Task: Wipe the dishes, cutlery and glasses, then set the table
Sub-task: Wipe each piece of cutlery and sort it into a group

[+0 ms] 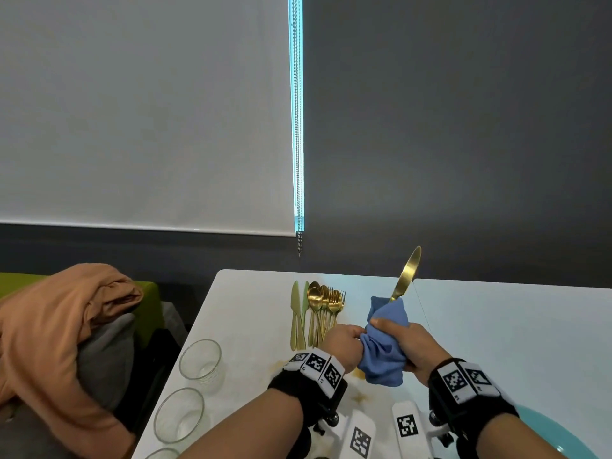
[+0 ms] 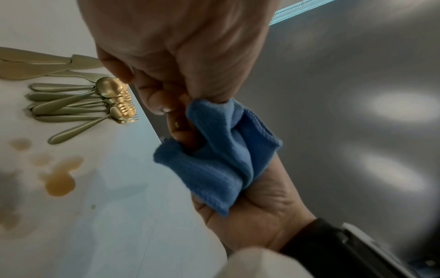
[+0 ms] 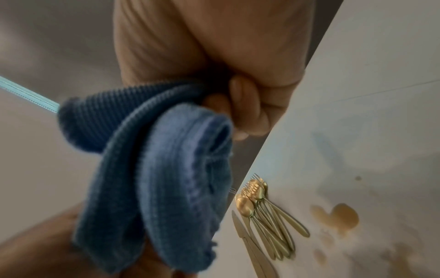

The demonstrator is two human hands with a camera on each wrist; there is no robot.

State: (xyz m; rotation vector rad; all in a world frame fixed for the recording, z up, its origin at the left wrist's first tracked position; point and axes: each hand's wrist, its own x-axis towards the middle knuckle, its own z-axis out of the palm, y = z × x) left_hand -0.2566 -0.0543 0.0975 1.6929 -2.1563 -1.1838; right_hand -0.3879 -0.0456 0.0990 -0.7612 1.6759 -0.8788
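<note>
- Head view: a gold knife is held above the white table, its long axis tilted, blade tip up and away toward the dark wall, handle down toward the person.
- Its lower part is wrapped in a blue cloth and hidden; only the blade shows above the cloth.
- The right hand is curled round the cloth with the knife inside; the left hand pinches the cloth's near end, just left of the right hand.
- The spare cutlery lies on the table left of and beyond the hands: knives, spoons and forks side by side, handles toward the person.
- Three glasses stand in a row along the table's left edge, the nearest cut off by the frame; a teal plate at lower right is partly hidden by the right wrist.
- Left wrist view: the left hand pinches a corner of the cloth with curled fingers; the right hand grips the cloth from below.
- The knife cannot be made out here. The cutlery lies on the table, with brown stains nearby.
- Right wrist view: the right hand closes on the blurred cloth, which hangs in folds; the knife is hidden.
- The cutlery lies near the edge of the table, beside the stains.
</note>
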